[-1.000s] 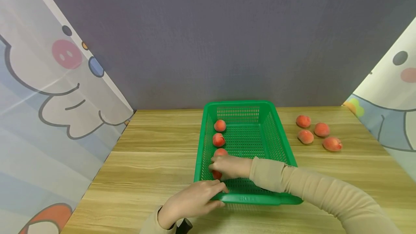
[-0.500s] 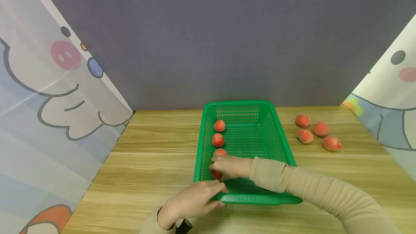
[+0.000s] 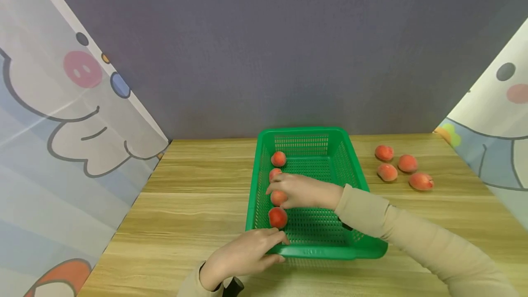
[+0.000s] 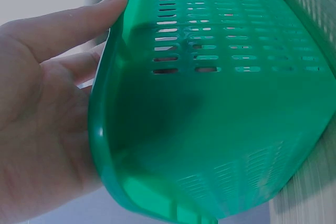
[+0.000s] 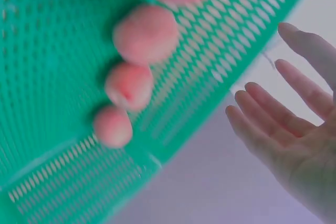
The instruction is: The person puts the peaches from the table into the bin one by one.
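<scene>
A green plastic basket (image 3: 323,252) with slotted walls stands on the table. Along its left wall lies a row of several peaches, among them the nearest peach (image 3: 278,217) and the farthest peach (image 3: 278,159). My left hand (image 3: 247,252) grips the near left corner of the rim; in the left wrist view its thumb (image 4: 79,27) presses the rim's outer side. My right hand (image 3: 305,190) hovers over the row, partly covering two middle peaches in the head view. The right wrist view shows its fingers (image 5: 273,114) spread loosely, apart from the peaches, holding nothing.
Several more peaches (image 3: 408,163) lie in a loose group on the wooden table (image 3: 198,187), right of the basket. A grey panel (image 3: 288,49) rises behind the table. Cartoon-printed sheets (image 3: 82,127) flank both sides.
My right hand has released the nearest peach and risen away from it, toward the far side and slightly right. That peach now shows fully. My left hand stays on the rim.
</scene>
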### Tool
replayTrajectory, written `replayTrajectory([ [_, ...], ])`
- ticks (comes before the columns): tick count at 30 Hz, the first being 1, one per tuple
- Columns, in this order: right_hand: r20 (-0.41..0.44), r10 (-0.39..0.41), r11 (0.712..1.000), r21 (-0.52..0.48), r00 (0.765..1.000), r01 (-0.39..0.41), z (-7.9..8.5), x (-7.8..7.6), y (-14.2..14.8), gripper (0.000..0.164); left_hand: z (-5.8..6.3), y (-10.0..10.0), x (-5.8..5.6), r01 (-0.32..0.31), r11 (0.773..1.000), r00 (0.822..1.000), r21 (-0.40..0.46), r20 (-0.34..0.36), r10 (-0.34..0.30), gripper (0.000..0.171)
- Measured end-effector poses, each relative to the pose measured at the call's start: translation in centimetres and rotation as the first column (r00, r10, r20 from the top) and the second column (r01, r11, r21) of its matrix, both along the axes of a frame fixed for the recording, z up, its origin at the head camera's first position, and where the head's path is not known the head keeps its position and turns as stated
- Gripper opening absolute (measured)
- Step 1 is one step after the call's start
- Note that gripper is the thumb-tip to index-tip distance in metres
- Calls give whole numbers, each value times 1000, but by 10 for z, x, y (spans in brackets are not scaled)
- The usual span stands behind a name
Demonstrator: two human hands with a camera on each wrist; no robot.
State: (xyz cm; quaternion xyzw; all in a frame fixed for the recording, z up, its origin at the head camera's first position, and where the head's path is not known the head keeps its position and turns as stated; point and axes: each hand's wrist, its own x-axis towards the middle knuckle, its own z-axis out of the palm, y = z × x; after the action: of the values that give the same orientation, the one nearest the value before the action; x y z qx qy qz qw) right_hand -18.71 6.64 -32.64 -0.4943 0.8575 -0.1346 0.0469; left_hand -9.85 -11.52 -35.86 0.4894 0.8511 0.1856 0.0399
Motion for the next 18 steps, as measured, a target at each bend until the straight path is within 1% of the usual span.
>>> replayTrajectory([
  [2, -33, -4, 999, -52, 999, 2, 10, -2, 8, 35, 0, 0, 0, 0, 1000, 1000, 1, -4, 0, 21],
  [4, -58, -17, 996, -85, 998, 12, 18, -4, 16, 39, 0, 0, 0, -1, 1000, 1000, 1, -9, 1, 22],
  [8, -43, -81, 990, -117, 996, 76, 30, -7, 31, 44, 0, 0, 0, -4, 1000, 1000, 1, -15, 4, 21],
  [10, -41, -109, 986, -131, 993, 103, 34, -9, 39, 43, 0, 0, -1, -5, 1000, 1000, 2, -18, 5, 21],
  [14, -64, -152, 977, -161, 986, 140, 38, -13, 57, 40, 0, 0, -1, -6, 1000, 1000, 5, -15, 6, 21],
  [18, -50, -209, 963, -185, 977, 197, 40, -18, 77, 41, 0, 0, 0, -8, 1000, 1000, 2, -12, 8, 21],
])
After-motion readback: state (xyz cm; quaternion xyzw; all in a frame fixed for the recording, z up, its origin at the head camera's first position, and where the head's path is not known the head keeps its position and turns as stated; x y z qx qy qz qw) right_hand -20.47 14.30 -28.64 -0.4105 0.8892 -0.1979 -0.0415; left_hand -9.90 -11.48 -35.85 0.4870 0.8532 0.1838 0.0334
